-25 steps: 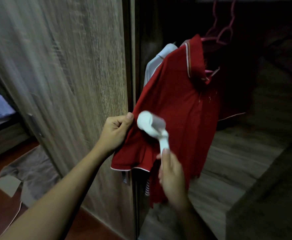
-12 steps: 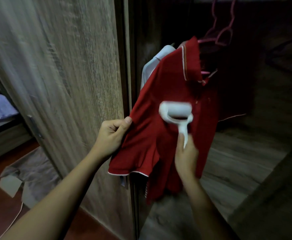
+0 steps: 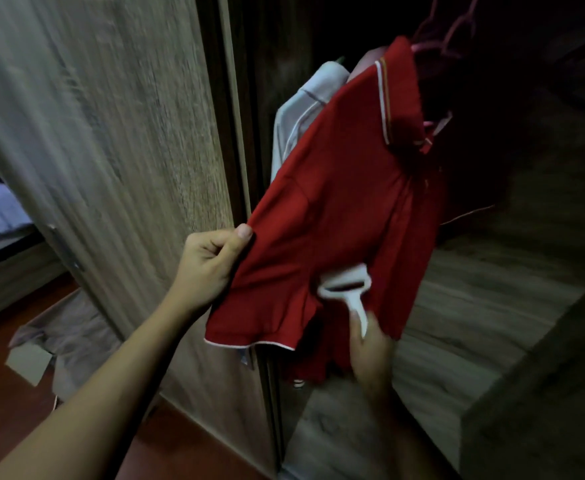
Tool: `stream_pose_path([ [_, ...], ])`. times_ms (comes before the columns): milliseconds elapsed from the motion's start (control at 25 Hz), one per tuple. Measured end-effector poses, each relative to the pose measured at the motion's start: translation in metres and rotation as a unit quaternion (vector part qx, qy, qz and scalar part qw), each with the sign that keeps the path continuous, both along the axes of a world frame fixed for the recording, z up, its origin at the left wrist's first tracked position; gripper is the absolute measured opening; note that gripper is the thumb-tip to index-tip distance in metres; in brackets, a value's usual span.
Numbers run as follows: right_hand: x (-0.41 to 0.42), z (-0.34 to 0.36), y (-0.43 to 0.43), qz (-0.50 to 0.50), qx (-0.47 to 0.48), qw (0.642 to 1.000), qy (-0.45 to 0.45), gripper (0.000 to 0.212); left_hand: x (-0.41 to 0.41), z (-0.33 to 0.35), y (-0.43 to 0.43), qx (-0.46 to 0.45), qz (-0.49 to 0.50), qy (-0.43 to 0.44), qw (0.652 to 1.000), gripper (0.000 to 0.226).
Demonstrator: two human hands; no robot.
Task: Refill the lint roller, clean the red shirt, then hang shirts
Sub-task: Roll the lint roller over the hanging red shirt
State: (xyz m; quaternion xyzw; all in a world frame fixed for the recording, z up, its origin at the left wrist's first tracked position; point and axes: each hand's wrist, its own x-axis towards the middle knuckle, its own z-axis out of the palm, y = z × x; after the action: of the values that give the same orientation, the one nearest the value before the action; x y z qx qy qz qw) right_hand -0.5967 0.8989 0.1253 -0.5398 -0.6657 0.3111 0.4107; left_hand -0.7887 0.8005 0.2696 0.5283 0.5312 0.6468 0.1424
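Red shirt is hanging in the open wardrobe, its hanger fading into the dark above the collar. Behind the shirt, a white garment is mostly hidden. Left hand is pinching the shirt's sleeve edge, pulling it taut. Right hand, blurred, is gripping the roller handle, the head pressing low on the shirt beside the sleeve. Left of the shirt stands the wooden door.

The lint roller is motion-blurred against the red shirt. Above the shirt's collar, the pink hangers run off the top edge into darkness.
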Motion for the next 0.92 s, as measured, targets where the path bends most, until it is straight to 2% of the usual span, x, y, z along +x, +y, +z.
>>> stream_pose_path([
  [120, -0.006, 0.077, 0.021, -0.016, 0.181, 0.978, 0.099, 0.031, -0.002, -0.005, 0.001, 0.007, 0.012, -0.006, 1.000, 0.048],
  [200, -0.009, 0.116, 0.028, 0.006, 0.250, 0.962, 0.107, 0.029, 0.000, -0.003, 0.001, 0.001, 0.014, -0.014, 1.000, 0.047],
  [240, -0.011, 0.113, 0.029, 0.015, 0.250, 0.963, 0.103, 0.033, 0.000, -0.004, 0.000, -0.001, 0.011, -0.016, 1.000, 0.047],
  [320, -0.012, 0.069, 0.027, 0.011, 0.191, 0.980, 0.063, 0.037, -0.001, -0.003, 0.001, -0.003, 0.010, -0.019, 1.000, 0.050],
  [400, -0.005, 0.006, 0.021, 0.009, 0.080, 0.996, -0.024, 0.035, 0.000, -0.002, 0.000, -0.006, 0.010, -0.022, 1.000, 0.044],
  [480, 0.007, -0.045, 0.006, 0.026, -0.016, 0.995, -0.095, 0.041, 0.001, -0.001, 0.000, -0.008, 0.009, -0.008, 1.000, 0.043],
  [600, 0.027, -0.057, -0.011, 0.017, -0.065, 0.994, -0.082, 0.037, 0.000, -0.001, -0.002, -0.015, 0.011, 0.003, 1.000, 0.045],
  [680, 0.042, -0.039, -0.011, -0.004, -0.048, 0.997, -0.065, 0.035, 0.004, -0.008, -0.005, -0.020, 0.013, 0.022, 0.999, 0.051],
  [800, 0.066, -0.001, -0.016, -0.045, 0.004, 0.997, -0.066, 0.032, 0.028, -0.020, -0.012, 0.009, 0.007, 0.171, 0.985, 0.038],
  [920, 0.095, 0.021, -0.040, -0.095, 0.035, 0.992, -0.069, 0.034, 0.060, -0.027, -0.011, 0.051, -0.014, 0.328, 0.943, 0.037],
])
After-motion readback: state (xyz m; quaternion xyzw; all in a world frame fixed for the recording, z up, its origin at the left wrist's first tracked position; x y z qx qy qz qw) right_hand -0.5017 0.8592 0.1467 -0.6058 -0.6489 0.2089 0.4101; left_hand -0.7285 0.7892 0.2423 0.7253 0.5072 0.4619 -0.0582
